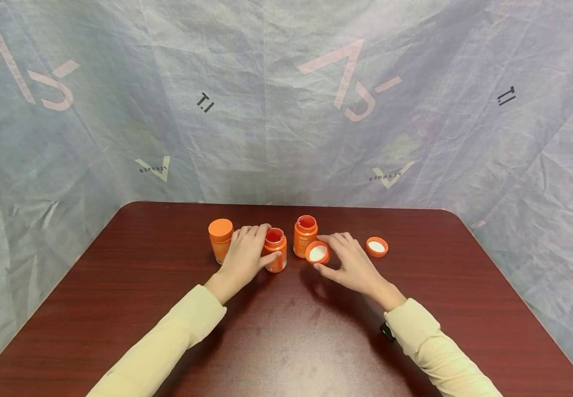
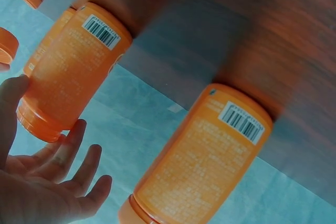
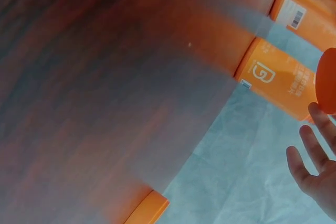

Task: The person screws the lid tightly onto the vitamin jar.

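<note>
My left hand (image 1: 243, 256) holds an uncapped orange bottle (image 1: 277, 260) near its neck, thumb on the near side and fingertips on the far side. This bottle stands upright with its mouth open. In the left wrist view, the thumb and forefinger lie at the neck of the bottle (image 2: 79, 72), the other fingers spread away. My right hand (image 1: 355, 267) pinches an orange screw cap (image 1: 318, 252) between thumb and fingers, its white inside facing up toward the head camera. Right behind the cap stands a second uncapped orange bottle (image 1: 304, 240), upright.
A capped orange bottle (image 1: 220, 240) stands just left of my left hand. To the right of my right hand, another orange cap (image 1: 377, 247) lies on the dark red table (image 1: 276, 342) with its white inside up. A grey fabric sheet (image 1: 266, 138) hangs behind the table.
</note>
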Available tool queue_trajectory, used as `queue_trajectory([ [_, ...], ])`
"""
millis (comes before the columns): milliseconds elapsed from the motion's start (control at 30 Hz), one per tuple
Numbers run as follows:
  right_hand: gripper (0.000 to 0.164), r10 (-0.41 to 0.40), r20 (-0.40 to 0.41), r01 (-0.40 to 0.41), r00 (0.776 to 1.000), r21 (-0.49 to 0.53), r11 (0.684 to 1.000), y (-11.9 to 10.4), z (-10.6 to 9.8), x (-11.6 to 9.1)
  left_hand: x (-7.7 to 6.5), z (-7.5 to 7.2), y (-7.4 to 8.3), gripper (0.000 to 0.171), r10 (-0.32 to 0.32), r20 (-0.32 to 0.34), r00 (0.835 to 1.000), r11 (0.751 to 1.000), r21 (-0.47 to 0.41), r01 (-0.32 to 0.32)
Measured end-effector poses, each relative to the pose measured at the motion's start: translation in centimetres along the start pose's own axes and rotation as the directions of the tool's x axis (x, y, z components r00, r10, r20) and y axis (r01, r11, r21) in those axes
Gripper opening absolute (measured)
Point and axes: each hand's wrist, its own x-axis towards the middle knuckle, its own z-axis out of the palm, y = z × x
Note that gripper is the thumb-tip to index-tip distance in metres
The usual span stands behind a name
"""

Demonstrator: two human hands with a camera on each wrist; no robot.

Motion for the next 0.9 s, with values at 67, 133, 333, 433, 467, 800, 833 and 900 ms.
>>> queue_trajectory([
  [67,0.057,0.005,-0.003,-0.005,1.0,0.006,1.0,0.0,0.0,0.0,-0.1,0.0,0.0,0.06,0.007,-0.006,1.0,1.0,-0.007,-0.007],
  [133,0.056,0.009,-0.004,-0.008,1.0,0.01,1.0,0.0,0.0,0.1,-0.3,0.0,0.1,0.059,0.011,-0.007,1.0,1.0,-0.016,-0.011],
  [333,0.055,0.002,-0.02,-0.001,1.0,0.019,1.0,-0.1,-0.1,0.4,-0.6,-0.1,0.2,0.06,0.001,0.013,1.0,0.999,-0.035,0.0],
  [433,0.055,-0.002,-0.027,0.003,1.0,0.025,1.0,-0.2,0.0,0.6,-0.7,-0.1,0.3,0.06,0.007,0.012,1.0,0.999,-0.047,-0.006],
  [467,0.055,-0.001,-0.028,0.001,1.0,0.028,1.0,-0.2,0.0,0.6,-0.8,-0.1,0.3,0.059,0.01,0.01,1.0,0.999,-0.051,-0.009],
  [800,0.057,0.007,-0.02,-0.007,1.0,0.031,0.999,-0.5,0.1,1.1,-1.1,0.0,0.8,0.057,0.041,-0.014,0.999,0.998,-0.055,-0.042],
  [833,0.057,0.005,-0.023,-0.004,1.0,0.032,0.999,-0.5,0.1,1.1,-1.1,0.0,0.9,0.056,0.045,-0.018,0.999,0.997,-0.057,-0.046],
  [900,0.057,0.0,-0.028,0.001,1.0,0.035,0.999,-0.5,0.1,1.2,-1.1,-0.1,1.0,0.056,0.049,-0.021,0.999,0.997,-0.061,-0.05],
])
